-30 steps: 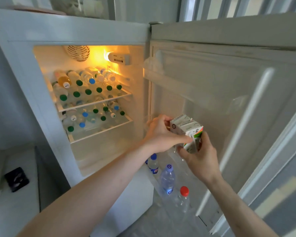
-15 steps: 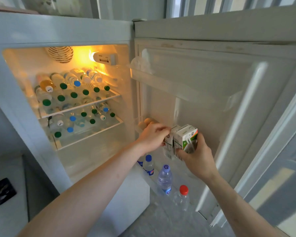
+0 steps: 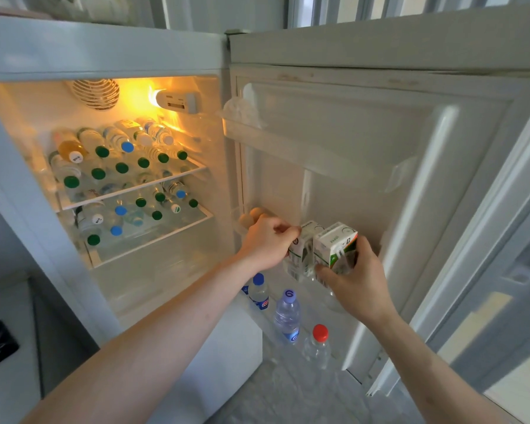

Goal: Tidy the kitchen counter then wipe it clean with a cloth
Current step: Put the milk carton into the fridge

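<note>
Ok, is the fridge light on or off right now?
On. The lamp at the top of the open fridge glows orange-yellow, lighting the back wall and the bottles on the shelves.

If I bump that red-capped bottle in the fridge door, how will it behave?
The red-capped bottle looks clear and nearly empty, so it is probably light. It stands tall and narrow, so it would likely tip easily. Its round body would probably roll once down.

A warm yellow lamp [image 3: 173, 101] glows up and to the left of the left hand [image 3: 265, 244], flaring on the wall beside it. Cooler daylight falls from the window [image 3: 349, 9] above both hands. Straight edges bow toward the frame's borders, and the right edge is soft.
</note>
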The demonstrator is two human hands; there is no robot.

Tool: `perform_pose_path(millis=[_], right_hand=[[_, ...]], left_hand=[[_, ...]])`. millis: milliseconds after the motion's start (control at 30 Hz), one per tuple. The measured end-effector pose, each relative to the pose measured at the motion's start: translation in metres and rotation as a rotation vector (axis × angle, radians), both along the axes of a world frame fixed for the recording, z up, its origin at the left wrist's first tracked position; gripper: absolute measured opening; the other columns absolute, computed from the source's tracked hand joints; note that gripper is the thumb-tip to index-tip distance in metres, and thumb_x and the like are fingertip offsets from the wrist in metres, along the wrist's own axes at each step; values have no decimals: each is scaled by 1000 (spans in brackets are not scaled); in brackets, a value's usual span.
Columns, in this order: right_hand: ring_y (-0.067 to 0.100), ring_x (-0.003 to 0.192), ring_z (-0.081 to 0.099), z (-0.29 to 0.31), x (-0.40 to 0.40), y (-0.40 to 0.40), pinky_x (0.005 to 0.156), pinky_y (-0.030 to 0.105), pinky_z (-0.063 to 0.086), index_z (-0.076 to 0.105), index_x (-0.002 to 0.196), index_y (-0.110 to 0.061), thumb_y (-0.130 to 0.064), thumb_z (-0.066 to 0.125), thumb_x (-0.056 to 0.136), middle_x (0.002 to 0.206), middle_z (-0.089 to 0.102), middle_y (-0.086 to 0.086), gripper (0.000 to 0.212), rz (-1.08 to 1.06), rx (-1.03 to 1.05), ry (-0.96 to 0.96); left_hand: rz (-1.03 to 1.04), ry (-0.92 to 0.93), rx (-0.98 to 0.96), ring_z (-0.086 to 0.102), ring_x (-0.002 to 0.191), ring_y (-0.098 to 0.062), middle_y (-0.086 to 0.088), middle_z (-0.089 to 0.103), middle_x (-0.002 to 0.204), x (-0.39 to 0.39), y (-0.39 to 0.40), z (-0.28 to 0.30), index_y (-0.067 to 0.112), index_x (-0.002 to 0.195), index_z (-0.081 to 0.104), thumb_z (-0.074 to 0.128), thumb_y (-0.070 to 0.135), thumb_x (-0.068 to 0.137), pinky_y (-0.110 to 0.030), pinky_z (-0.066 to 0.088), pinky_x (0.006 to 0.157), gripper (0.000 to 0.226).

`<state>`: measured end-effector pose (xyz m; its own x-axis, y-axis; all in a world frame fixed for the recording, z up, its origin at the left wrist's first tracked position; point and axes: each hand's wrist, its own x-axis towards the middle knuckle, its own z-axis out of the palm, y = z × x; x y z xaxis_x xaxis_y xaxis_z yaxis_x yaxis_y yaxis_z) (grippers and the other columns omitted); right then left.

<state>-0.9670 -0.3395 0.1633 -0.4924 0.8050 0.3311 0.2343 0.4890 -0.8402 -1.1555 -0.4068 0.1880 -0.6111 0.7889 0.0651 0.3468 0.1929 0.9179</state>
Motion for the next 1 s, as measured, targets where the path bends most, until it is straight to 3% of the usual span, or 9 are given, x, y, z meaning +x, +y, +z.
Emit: perform_pose_path(millis=[100,333,533,633,700,800,900,1000], right_hand=[[-17,89,58,-3,0,-2,66,2,43,50,115,-28,-17,84,78,103,64,-21,51,28,-17,-30],[-24,88,55,0,-6,3,67,-1,41,46,124,-30,-29,79,85,105,59,-26,52,24,-61,-27],[-23,91,56,-2,-5,-4,69,-1,41,44,132,-24,-29,82,83,108,59,-26,62,47,-47,-23],[-9,107,58,-6,2,-9,81,4,43,40,138,-25,-32,82,82,120,61,-14,70,35,20,-36],[4,125,54,-14,12,-16,98,20,46,33,147,-25,-34,80,83,138,55,-10,81,16,91,-56],[2,136,43,-28,31,-30,105,25,39,25,155,-26,-27,78,86,151,41,-13,87,-21,120,-95],[-1,126,45,-42,44,-43,96,14,35,39,143,-25,-17,78,84,141,43,-14,72,-66,181,-96],[7,107,50,-54,45,-46,88,13,35,56,112,-21,-7,82,78,115,47,-12,46,-57,299,-110]], left_hand=[[-5,-50,8,75,81,-18,6,70,74,3,-1,1,21,85,74,69,41,90,-45,62,86,21],[-25,-176,36,75,92,-22,-6,75,100,7,-4,1,18,95,73,70,36,92,-42,63,86,18],[-40,-141,23,75,93,-25,-10,76,101,9,-8,4,14,95,74,67,37,94,-44,63,86,24],[-49,-81,17,75,93,-25,-7,76,94,10,-17,2,20,93,74,63,42,96,-48,61,88,25],[-34,-27,19,74,94,-23,-3,76,93,8,-29,-1,23,94,73,60,52,92,-50,59,91,32],[-11,69,20,71,95,-12,11,73,96,3,-54,-11,31,100,72,59,55,89,-44,57,94,30],[-21,62,38,71,95,-8,13,74,98,6,-86,-23,30,102,73,64,37,95,-40,58,92,14],[-30,107,-4,70,93,0,10,75,102,15,-119,-31,26,103,73,64,27,97,-27,55,87,11]])
